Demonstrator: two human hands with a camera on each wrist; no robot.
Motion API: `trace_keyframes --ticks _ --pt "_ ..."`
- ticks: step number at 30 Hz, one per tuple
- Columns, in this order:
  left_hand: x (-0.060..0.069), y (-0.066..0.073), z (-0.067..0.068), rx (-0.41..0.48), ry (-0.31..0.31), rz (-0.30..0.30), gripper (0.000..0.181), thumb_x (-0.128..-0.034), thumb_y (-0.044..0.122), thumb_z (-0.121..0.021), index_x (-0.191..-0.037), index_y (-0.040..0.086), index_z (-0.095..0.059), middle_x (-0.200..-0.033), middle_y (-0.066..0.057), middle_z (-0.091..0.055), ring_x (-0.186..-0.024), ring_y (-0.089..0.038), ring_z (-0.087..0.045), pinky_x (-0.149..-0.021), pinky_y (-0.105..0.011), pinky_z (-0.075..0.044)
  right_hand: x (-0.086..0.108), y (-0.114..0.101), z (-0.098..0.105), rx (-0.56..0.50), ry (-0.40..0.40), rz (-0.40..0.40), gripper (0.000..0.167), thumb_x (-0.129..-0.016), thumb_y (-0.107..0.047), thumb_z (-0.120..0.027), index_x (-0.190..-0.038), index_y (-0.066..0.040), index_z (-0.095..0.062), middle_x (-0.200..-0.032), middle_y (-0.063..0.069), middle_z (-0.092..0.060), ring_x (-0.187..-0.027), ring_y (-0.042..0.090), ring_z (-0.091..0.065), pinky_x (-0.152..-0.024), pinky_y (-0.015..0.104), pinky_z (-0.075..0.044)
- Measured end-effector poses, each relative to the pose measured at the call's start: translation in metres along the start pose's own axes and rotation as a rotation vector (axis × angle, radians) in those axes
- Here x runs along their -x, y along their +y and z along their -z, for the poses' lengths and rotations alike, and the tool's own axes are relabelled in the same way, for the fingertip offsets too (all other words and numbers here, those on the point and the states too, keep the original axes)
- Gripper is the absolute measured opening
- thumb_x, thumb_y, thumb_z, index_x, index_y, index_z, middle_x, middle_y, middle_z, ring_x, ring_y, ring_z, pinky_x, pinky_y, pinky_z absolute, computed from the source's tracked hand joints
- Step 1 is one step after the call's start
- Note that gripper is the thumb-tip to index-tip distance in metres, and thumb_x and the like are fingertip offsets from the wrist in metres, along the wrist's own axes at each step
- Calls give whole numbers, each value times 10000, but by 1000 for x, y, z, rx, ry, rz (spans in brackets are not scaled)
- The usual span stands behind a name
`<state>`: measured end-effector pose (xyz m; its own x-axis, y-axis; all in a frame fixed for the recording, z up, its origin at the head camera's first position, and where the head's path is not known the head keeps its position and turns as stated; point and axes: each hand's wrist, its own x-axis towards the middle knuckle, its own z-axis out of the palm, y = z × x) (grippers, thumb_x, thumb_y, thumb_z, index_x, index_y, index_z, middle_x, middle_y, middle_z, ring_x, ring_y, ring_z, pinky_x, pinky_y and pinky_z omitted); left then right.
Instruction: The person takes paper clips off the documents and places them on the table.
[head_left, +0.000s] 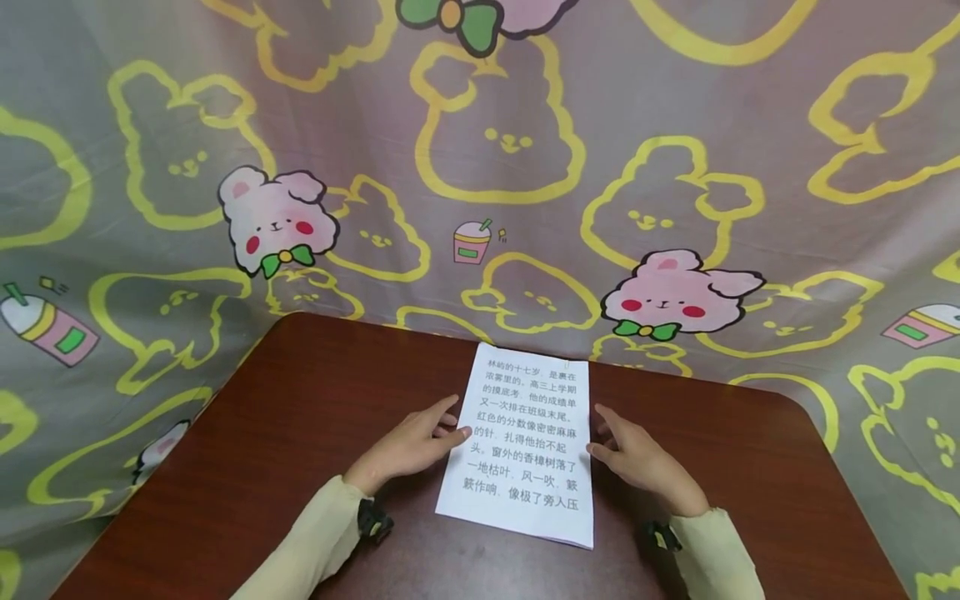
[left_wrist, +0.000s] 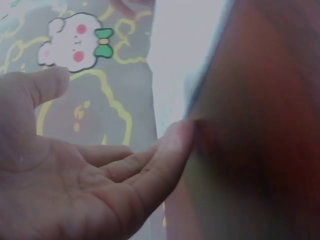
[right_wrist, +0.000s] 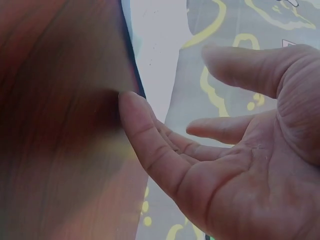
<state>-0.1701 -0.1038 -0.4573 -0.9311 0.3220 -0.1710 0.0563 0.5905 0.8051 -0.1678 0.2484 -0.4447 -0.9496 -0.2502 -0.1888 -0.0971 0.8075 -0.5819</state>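
A stack of white paper (head_left: pixel 525 442) printed with large Chinese characters lies on the brown table. At its left edge is the left hand (head_left: pixel 412 442), thumb apart from the loosely bent fingers. The right hand (head_left: pixel 637 454) is beside the right edge in a similar pose. In the left wrist view the fingertips of the left hand (left_wrist: pixel 105 175) are by the edge of the paper (left_wrist: pixel 185 45), at the tabletop. The right wrist view has the right hand (right_wrist: pixel 225 165) with fingertips by the other edge of the paper (right_wrist: pixel 157 50). Neither hand grips the sheets.
The dark brown tabletop (head_left: pixel 225 433) spreads out on both sides of the paper. Behind it and at the sides hangs a grey curtain (head_left: pixel 525 225) with yellow outlines and pink rabbit faces. A dark device sits at each wrist, below pale sleeves (head_left: pixel 311 542).
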Motion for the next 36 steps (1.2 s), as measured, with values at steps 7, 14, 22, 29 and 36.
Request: trace_keyframes --ticks 7,14,22,29,36 --pt "-4 5 -2 120 -44 31 788 -1037 468 -606 -1621 27 -313 -1380 -178 -646 -1042 -260 -751 -914 -435 -617 -5 0 -5 -41 33 -4 717 -965 -121 -716 -1559 48 -352 -1198 209 -695 -1018 270 -678 -836 437 -583" --pt "-5 3 -4 158 -42 49 786 -1043 458 -602 -1625 25 -300 -1398 -188 -632 -1063 -252 -743 -909 -421 -623 -7 1 -7 -71 47 -12 748 -971 -123 -711 -1570 68 -306 -1190 231 -694 -949 244 -686 -780 388 -583" --pt "-5 4 -5 188 -42 76 768 -1046 432 -606 -1604 -15 -324 -1393 -203 -614 -1040 -248 -731 -893 -423 -624 -13 3 -10 -110 76 -83 770 -978 -103 -698 -1573 115 -260 -1123 227 -695 -791 191 -697 -718 356 -606" --pt "-8 2 -5 189 -71 77 706 -1058 391 -589 -1535 -91 -392 -1204 -178 -668 -955 -215 -708 -852 -404 -627 -19 5 -14 -132 88 -119 678 -984 -105 -676 -1520 154 -350 -1052 223 -715 -733 185 -701 -646 326 -569" --pt "-12 -3 -2 235 -126 21 427 -1096 372 -517 -1179 -34 -622 -997 -149 -654 -901 -188 -638 -792 -344 -613 -21 5 -18 -191 103 -127 432 -983 -67 -657 -1356 132 -572 -955 176 -718 -682 165 -675 -630 336 -595"
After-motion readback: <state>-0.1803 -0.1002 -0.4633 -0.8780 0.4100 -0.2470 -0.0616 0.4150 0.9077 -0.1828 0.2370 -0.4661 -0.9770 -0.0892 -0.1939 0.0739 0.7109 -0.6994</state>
